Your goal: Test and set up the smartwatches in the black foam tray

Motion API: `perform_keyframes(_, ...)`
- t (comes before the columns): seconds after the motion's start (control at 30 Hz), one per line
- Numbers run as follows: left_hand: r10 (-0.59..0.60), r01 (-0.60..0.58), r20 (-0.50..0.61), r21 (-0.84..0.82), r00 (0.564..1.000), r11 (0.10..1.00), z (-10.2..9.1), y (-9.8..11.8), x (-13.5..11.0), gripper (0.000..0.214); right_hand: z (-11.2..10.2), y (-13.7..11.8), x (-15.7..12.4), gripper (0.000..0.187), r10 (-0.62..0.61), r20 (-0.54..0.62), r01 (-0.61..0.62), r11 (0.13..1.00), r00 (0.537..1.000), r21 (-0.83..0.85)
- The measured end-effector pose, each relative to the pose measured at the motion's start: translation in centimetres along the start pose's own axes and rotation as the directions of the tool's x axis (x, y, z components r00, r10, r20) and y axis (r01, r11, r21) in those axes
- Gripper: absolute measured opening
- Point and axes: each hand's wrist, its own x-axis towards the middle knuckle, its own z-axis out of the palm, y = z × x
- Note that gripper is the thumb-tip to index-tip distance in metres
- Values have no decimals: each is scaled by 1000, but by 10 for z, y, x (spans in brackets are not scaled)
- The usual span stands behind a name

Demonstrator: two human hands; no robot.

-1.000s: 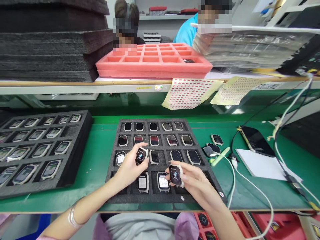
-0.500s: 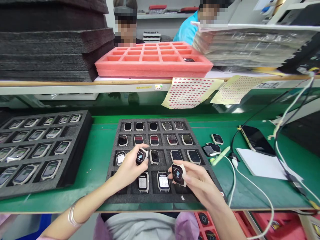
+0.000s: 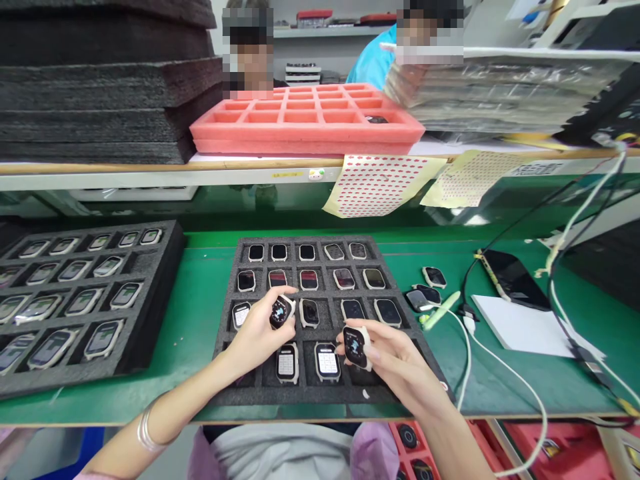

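My left hand (image 3: 263,327) grips a smartwatch (image 3: 281,311) without a strap, its dark screen lit with a small blue figure. In my right hand (image 3: 395,353) is a second strapless smartwatch (image 3: 356,347) with a pale case and a similar lit screen, pinched between thumb and fingers. Both hands are over a dark grey foam tray (image 3: 320,333), whose compartments hold several more watch bodies. Two watches in the front row, one of them this watch (image 3: 327,362), show a white grid on screen. My fingers and palms hide part of the tray.
Another foam tray of watches (image 3: 135,333) lies at left. To the right are loose watches (image 3: 434,277), a green pen-like tool (image 3: 443,311), white paper (image 3: 525,330), a phone (image 3: 517,280) and cables. A red foam tray (image 3: 305,143) sits on the shelf; two people are behind it.
The watch in my left hand has tilted slightly, showing more of its screen. My right hand and its watch have hardly moved.
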Motion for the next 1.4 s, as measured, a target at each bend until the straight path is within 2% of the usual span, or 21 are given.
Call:
perform_keyframes(0.2, -17, 17, 3, -21, 1000, 1000, 0, -1, 0, 41, 0, 0, 2, 37, -12, -21, 11, 1000, 1000, -17)
perform_keyframes(0.4, -28, 26, -69, -29, 997, 999, -1, -3, 0, 40, -5, 2, 3, 39, -19, -39, 19, 1000, 999, -22)
perform_keyframes(1.0, -56, 53, -44, -55, 997, 997, -1, 1, -2, 38, -3, -1, -2, 41, -19, -61, 18, 1000, 998, -13)
perform_keyframes(1.07, -98, 96, -7, -124, 995, 988, 0, 2, -2, 43, -3, -2, -1, 42, -3, -28, 3, 1000, 1000, 2)
perform_keyframes(1.13, -145, 167, 99, -267, 984, 949, 0, 4, -2, 53, -2, -2, 1, 44, 23, 19, -24, 999, 1000, 34)
perform_keyframes(1.2, -175, 265, 237, -435, 956, 860, 1, 6, -1, 57, 1, -1, 4, 44, 40, 54, -45, 995, 998, 91)
perform_keyframes(1.27, -191, 355, 333, -551, 923, 755, 2, 9, -1, 52, 3, 1, 5, 45, 45, 60, -53, 988, 997, 145)
perform_keyframes(1.33, -209, 403, 367, -606, 907, 686, 2, 9, -2, 47, 5, 4, 6, 46, 47, 44, -53, 986, 998, 159)
perform_keyframes(1.4, -217, 420, 377, -623, 901, 660, 2, 8, -2, 45, 5, 7, 6, 46, 41, 25, -44, 989, 999, 139)
